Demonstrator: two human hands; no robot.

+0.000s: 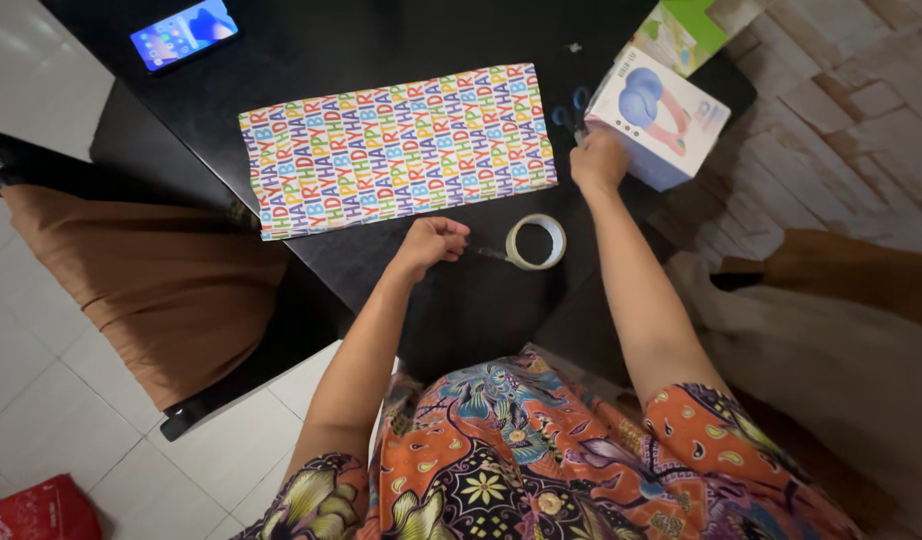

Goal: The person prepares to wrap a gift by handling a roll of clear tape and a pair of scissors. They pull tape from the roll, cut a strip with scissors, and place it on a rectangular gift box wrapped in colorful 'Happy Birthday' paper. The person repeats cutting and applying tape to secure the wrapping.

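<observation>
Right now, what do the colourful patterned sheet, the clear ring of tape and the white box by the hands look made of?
The colourful patterned sheet looks like thin printed paper, lying flat with crisp edges. The clear ring of tape seems glossy plastic film: the dark table shows through. The white box is probably smooth printed cardboard, with sharp folded corners.

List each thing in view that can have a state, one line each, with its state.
Colourful lettered wrapping paper sheet: unrolled, flat on the black table.
Clear tape roll: lying flat, strip pulled out.
White product box: closed, tilted.
Smartphone: screen lit.
Left hand: grip closed at the tape's end.
Right hand: on the box.
</observation>
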